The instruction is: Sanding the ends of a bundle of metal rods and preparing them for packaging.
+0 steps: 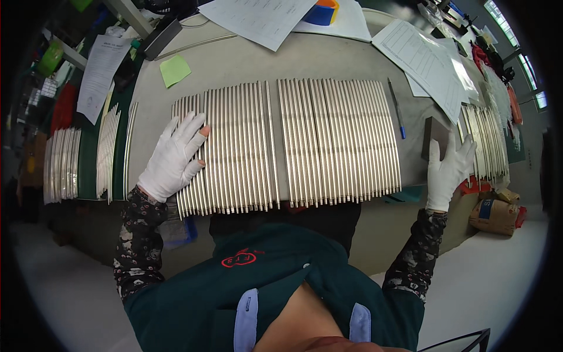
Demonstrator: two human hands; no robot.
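Observation:
Two batches of thin silvery metal rods lie side by side on a grey table (246,61): a left batch (234,146) and a right batch (340,141). My left hand (175,157), in a white glove, rests flat with fingers spread on the left end of the left batch. My right hand (448,170), also gloved, lies at the table's right edge and touches a small dark grey block (435,136). A blue pen (397,108) lies just right of the right batch.
More rods sit at the far right (485,141) and on a green surface at the left (108,149). Paper sheets (431,61), a green sticky note (175,70) and a blue-orange tape roll (324,12) lie further back. Brown sacks (495,214) stand on the floor, right.

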